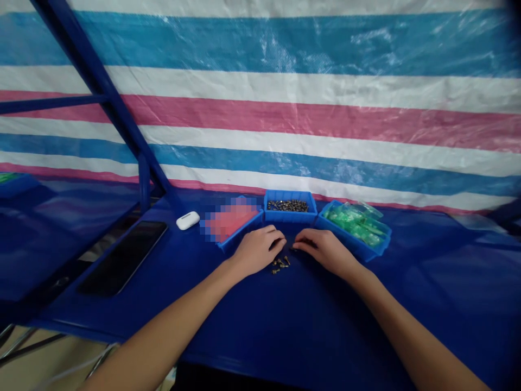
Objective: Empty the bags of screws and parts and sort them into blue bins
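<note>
Several small brass-coloured screws (pixel 280 264) lie loose on the blue table, between and just in front of my two hands. My left hand (pixel 258 251) is beside them, fingers curled toward the thumb in a pinch; anything between the tips is hidden. Across a small gap, my right hand (pixel 323 248) pinches low over the table, and a small dark piece like one of the screws shows at its fingertips. Behind both hands stands a blue bin (pixel 290 218) holding many similar small metal parts.
A blue bin (pixel 242 232) with pinkish-red contents, partly pixelated, stands at left. Another blue bin (pixel 372 252) holds green pieces in clear plastic bags. Farther left lie a white case (pixel 188 220) and a black phone (pixel 124 258). A blue metal frame (pixel 101 87) and striped sheeting (pixel 285 114) rise behind.
</note>
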`<act>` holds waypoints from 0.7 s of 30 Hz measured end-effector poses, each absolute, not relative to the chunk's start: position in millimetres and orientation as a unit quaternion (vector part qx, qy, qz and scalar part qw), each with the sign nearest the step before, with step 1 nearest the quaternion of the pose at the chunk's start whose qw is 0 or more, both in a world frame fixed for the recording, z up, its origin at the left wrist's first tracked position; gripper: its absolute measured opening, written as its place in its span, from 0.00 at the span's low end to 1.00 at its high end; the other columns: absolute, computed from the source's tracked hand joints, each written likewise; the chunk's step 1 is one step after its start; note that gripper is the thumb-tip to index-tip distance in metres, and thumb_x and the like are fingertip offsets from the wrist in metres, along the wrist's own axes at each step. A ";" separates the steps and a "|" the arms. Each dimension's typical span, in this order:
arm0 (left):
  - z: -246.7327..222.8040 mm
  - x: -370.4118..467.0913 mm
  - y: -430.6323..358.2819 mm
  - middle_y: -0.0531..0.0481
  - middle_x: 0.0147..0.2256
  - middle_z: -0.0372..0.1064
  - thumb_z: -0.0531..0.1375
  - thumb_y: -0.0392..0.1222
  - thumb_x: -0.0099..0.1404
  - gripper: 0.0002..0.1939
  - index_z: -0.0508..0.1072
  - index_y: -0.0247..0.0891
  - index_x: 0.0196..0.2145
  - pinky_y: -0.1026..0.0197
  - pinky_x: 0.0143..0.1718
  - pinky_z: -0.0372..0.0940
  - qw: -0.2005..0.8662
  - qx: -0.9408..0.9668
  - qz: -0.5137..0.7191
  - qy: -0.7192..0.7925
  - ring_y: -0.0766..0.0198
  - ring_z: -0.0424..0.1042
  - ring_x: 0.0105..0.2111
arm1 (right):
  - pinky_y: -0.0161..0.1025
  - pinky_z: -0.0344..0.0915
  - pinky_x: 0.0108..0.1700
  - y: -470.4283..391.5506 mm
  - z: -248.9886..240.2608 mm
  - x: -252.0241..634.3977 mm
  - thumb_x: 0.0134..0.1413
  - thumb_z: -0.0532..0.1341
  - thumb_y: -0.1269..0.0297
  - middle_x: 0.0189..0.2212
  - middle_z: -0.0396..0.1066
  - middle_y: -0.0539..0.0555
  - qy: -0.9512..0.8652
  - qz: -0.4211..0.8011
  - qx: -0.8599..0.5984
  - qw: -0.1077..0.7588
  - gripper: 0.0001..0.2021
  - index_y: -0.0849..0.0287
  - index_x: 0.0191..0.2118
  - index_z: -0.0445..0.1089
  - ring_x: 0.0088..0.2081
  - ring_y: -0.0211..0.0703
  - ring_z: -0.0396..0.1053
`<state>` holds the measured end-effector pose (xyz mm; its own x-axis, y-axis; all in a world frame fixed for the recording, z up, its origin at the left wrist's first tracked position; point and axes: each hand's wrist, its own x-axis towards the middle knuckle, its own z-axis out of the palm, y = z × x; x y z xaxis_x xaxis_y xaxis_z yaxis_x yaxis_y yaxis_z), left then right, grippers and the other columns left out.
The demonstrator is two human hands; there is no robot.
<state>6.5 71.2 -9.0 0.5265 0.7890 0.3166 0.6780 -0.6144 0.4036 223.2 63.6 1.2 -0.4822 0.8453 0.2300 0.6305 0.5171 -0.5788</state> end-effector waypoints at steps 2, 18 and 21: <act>-7.9 6.8 70.9 0.51 0.38 0.71 0.52 0.43 0.71 0.11 0.74 0.42 0.40 0.61 0.36 0.64 0.121 0.865 0.248 0.419 0.64 0.72 0.34 | 0.37 0.65 0.35 62.0 2.2 220.0 0.60 0.59 0.62 0.31 0.74 0.49 -0.798 0.266 -0.455 0.292 0.06 0.55 0.37 0.72 0.31 0.40 0.71; -3.8 8.1 73.1 0.50 0.38 0.74 0.58 0.39 0.67 0.07 0.76 0.40 0.40 0.64 0.36 0.66 0.202 0.832 0.396 0.331 0.66 0.73 0.35 | 0.36 0.69 0.40 53.4 3.1 209.3 0.55 0.65 0.64 0.33 0.74 0.48 -0.765 0.225 -0.438 0.415 0.05 0.54 0.38 0.71 0.35 0.39 0.73; -0.4 8.0 72.5 0.51 0.37 0.75 0.59 0.38 0.66 0.06 0.76 0.39 0.39 0.66 0.34 0.66 0.195 0.819 0.434 0.321 0.67 0.73 0.34 | 0.36 0.69 0.40 53.2 4.5 207.3 0.55 0.65 0.63 0.34 0.75 0.49 -0.755 0.230 -0.437 0.432 0.07 0.54 0.41 0.72 0.35 0.41 0.74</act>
